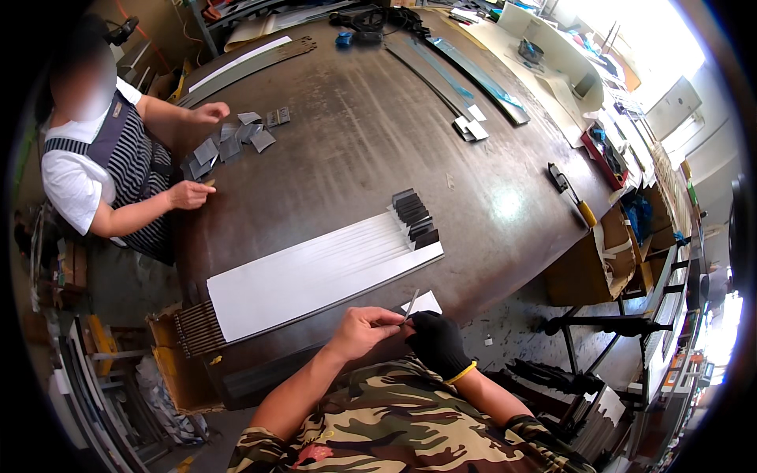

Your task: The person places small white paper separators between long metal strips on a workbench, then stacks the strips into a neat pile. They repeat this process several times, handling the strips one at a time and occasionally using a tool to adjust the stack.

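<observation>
In front of my body, my bare left hand (364,329) and my right hand (438,344), in a black glove with a yellow cuff, meet at their fingertips. Both are closed in a pinch around a small thin grey metal piece (412,303), seen nearly edge-on. Just past my gloved hand lies a white sheet piece (427,302) at the table edge. Ahead and to the left, long white panels (307,284) lie overlapped in a row. Dark grey end pieces (412,211) stick out at their far right ends.
Across the large brown table (339,150), a co-worker (110,158) handles loose grey plates (229,144). Long strips (479,79) lie at the far side. A tool with a yellow handle (572,195) rests near the right edge. Cardboard boxes (587,264) stand right of the table.
</observation>
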Motion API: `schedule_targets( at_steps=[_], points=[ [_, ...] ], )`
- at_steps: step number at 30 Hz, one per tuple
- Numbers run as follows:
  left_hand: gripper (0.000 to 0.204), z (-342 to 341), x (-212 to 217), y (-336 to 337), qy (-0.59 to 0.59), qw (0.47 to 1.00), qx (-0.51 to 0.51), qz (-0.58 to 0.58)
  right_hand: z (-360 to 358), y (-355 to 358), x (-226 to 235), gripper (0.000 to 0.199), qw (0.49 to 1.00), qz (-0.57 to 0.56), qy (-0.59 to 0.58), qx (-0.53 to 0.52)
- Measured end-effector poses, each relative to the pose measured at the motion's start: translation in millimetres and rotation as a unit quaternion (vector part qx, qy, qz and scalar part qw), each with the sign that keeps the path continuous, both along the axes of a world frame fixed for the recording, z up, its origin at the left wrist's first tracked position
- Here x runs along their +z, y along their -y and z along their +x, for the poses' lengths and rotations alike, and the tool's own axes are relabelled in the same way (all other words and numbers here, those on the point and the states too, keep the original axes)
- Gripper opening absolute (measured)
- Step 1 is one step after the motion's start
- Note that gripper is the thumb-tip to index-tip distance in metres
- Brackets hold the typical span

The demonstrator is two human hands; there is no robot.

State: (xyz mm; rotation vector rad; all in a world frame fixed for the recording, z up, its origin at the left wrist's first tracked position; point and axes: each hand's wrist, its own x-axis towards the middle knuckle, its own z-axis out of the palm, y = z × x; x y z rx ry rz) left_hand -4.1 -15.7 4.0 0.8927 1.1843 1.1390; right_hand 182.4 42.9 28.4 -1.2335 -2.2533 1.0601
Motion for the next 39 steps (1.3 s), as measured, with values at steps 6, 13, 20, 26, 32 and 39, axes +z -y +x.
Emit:
schedule_targets(
  at_steps=[6,13,20,26,32,39],
  points=[
    [0.019,1,-21,-5,-0.104,0.994,0.034,-0.032,22,-19,-33,0.017,0.998,-0.034,0.042,0.014],
    [0.023,18,-57,-10,-0.501,0.834,-0.012,0.230,17,-39,-76,0.019,0.995,-0.035,0.088,0.023],
    [0.028,16,-71,4,-0.582,0.729,-0.067,0.354,14,-42,-54,0.018,0.999,-0.023,0.029,-0.007],
    [0.031,14,-70,4,-0.576,0.729,-0.071,0.362,10,-70,-62,0.018,0.950,0.237,0.043,0.199],
    [0.032,14,-74,6,-0.571,0.737,-0.050,0.359,12,-71,-52,0.009,0.935,0.224,0.076,0.265],
    [0.033,15,-74,3,-0.572,0.733,-0.054,0.365,30,-54,-72,0.015,0.933,0.270,-0.005,0.239]
  ],
)
